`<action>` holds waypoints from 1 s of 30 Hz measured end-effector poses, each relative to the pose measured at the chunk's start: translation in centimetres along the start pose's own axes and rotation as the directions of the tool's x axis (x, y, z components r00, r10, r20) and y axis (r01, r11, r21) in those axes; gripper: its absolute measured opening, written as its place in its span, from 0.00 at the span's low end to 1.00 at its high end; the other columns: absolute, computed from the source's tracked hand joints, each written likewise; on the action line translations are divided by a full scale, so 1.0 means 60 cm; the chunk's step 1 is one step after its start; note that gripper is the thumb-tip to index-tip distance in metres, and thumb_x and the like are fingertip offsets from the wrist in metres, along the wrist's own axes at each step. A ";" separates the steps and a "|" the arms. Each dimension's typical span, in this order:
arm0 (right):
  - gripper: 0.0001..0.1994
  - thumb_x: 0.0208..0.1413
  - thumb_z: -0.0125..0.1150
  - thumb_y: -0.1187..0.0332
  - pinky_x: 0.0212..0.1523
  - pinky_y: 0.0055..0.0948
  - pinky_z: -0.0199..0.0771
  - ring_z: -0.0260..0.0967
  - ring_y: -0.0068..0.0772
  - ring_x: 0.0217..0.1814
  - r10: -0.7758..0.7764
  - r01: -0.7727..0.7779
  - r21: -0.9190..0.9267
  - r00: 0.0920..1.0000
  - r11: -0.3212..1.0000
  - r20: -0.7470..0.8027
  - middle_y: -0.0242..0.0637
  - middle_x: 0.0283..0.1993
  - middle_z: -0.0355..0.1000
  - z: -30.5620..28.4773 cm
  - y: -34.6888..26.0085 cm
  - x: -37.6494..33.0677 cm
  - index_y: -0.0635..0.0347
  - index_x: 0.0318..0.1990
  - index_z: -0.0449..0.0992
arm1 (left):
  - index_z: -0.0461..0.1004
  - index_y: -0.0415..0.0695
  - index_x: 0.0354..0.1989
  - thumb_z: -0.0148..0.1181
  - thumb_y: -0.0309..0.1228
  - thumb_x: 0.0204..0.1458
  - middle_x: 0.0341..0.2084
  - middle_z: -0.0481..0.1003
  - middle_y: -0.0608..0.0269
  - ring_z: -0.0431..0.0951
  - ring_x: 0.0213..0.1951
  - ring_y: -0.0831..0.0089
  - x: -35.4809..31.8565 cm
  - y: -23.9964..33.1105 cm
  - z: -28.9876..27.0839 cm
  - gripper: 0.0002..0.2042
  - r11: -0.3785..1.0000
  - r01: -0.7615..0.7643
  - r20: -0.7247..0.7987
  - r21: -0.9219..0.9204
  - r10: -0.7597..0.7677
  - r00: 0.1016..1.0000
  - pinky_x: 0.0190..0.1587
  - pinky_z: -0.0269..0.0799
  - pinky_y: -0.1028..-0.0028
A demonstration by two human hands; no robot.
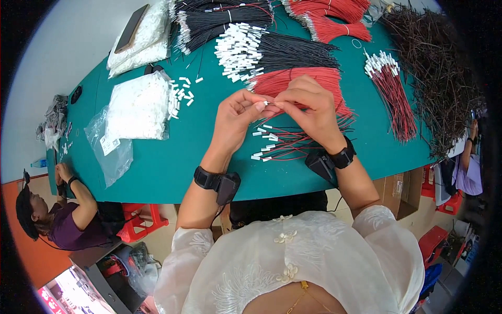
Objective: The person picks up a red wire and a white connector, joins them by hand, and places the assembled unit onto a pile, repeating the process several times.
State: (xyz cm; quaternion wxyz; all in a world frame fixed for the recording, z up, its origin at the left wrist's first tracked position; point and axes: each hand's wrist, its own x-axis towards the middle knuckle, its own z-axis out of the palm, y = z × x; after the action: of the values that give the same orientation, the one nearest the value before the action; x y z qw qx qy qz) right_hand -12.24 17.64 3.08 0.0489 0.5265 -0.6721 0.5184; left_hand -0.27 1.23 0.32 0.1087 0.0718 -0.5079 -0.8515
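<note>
In front of my chest, over the green table, both hands meet fingertip to fingertip. Between the thumb and finger of my left hand (234, 116) is a small white connector housing (265, 103). My right hand (312, 107) pinches a thin wire at the housing's right side; the wire's colour and whether its end sits inside are hard to make out. Just below the hands lie several red and black wires with white connectors (269, 137) on their ends. Behind them rest a bundle of black wires (298, 52) with white connectors and a bundle of red wires (277, 78).
Loose white housings (180, 97) lie beside a full plastic bag of housings (138, 107) at left. More black wire bundles (225, 18) and red bundles (334, 23) are at the back. A finished-looking red-black bundle (392, 97) and a dark wire heap (434, 68) lie right. A co-worker (73, 214) sits left.
</note>
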 end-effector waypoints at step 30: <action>0.09 0.50 0.70 0.77 0.40 0.33 0.76 0.75 0.39 0.41 -0.087 0.098 -0.299 0.995 0.949 0.049 0.39 0.39 0.76 -0.032 0.014 0.009 0.62 0.41 0.81 | 0.80 0.37 0.35 0.68 0.21 0.52 0.33 0.80 0.65 0.75 0.33 0.80 0.000 0.021 -0.004 0.04 0.760 -0.237 -0.085 0.605 0.357 0.930 0.40 0.73 0.80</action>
State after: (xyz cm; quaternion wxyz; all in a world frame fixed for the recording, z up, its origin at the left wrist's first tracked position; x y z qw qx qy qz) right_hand -14.03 18.63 3.73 0.1410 0.5527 -0.7185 0.3980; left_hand -0.07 0.46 1.30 0.2647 0.1030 -0.7364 -0.6140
